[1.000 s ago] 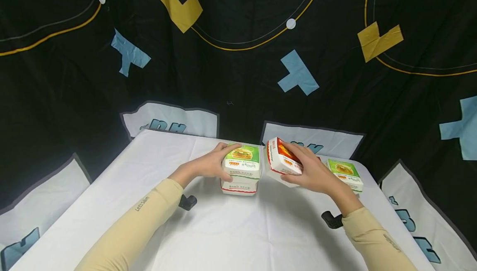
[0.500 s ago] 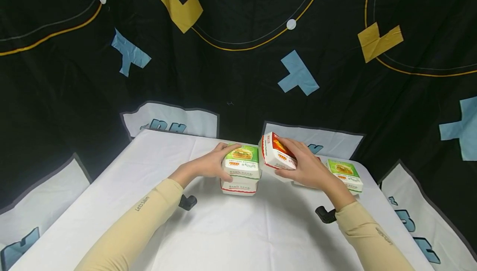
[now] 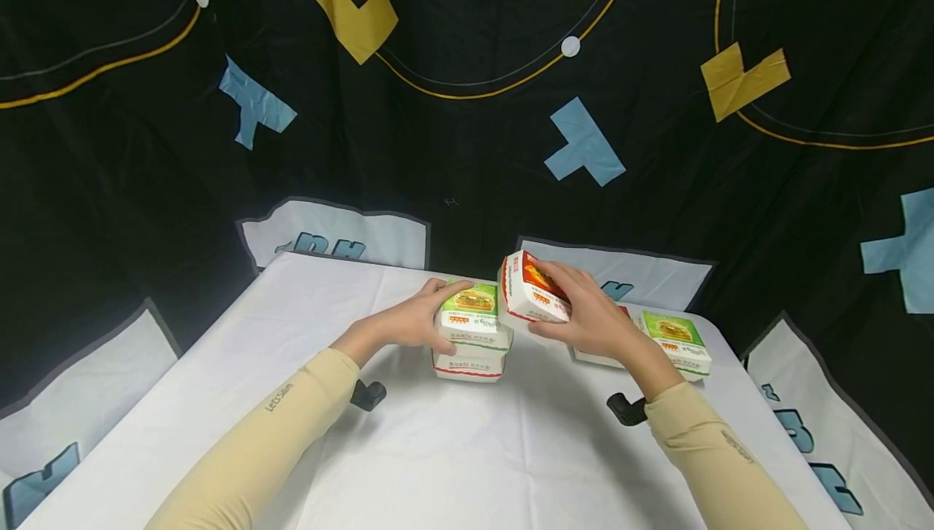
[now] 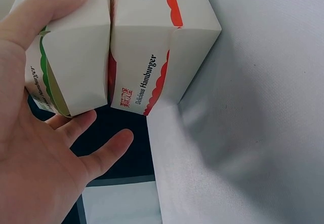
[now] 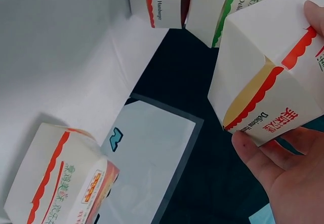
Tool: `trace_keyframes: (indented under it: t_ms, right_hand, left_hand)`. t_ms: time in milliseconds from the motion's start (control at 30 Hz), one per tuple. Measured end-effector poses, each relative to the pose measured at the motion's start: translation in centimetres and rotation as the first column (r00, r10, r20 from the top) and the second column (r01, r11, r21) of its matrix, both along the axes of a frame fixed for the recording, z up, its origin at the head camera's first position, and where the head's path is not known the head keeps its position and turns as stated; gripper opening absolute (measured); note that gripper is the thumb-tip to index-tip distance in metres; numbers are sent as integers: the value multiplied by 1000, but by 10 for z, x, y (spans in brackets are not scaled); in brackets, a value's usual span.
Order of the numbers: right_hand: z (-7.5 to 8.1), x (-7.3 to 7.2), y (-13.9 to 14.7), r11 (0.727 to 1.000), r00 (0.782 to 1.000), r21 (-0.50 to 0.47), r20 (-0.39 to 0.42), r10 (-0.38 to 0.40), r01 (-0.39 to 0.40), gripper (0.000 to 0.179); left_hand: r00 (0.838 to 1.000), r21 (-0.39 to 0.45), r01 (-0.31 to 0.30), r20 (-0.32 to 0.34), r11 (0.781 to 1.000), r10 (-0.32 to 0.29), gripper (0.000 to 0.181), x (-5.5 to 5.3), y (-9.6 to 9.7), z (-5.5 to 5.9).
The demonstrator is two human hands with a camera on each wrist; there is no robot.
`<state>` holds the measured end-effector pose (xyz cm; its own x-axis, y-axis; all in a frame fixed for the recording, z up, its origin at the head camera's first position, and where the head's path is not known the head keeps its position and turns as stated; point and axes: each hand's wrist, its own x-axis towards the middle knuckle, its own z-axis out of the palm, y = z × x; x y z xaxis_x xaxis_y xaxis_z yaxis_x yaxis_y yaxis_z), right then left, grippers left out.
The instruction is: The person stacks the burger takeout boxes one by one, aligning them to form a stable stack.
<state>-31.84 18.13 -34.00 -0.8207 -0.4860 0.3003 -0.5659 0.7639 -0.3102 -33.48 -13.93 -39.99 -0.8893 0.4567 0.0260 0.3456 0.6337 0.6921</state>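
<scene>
Ideally, the right hand [image 3: 597, 319], gripping the tilted red-topped box [image 3: 534, 293], levels it gently (it could dent), and the left hand [image 3: 412, 321], pinching the green-topped box [image 3: 477, 319], holds firm.

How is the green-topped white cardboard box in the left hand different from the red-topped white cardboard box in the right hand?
The green-topped white cardboard box has green wavy trim; the red-topped white cardboard box has red. The green-topped one sits level on a red-trimmed box, while the red-topped one is held up, tilted. Both have white sides with printed writing.
</scene>
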Motion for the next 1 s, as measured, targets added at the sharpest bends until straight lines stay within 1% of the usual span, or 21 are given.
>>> trace_keyframes:
  t_ms: [333,433,567,833,1000]
  right_hand:
    - [5,-2,-11,999,999,32,-31,-10,11,93]
    - [6,-2,-14,999,999,41,-36,1,1,93]
    - [7,-3,-16,999,999,50,-39,11,-9,93]
    - [8,-5,-23,997,999,78,-41,-1,4,92]
    - [12,-7,-28,994,999,108,-48,19,-14,93]
  left_hand:
    - [1000,-9,-10,9,1000,10,110,-2,2,-1]
    - [1000,-17,-10,11,1000,10,110,-2,3,-1]
    - [1000,-13,-7,9,1000,7,110,-1,3,0]
    - [1000,-9,3,-3,1000,-3,111,0,3,1]
    - [1000,-1,13,-11,1000,-13,110,1,3,1]
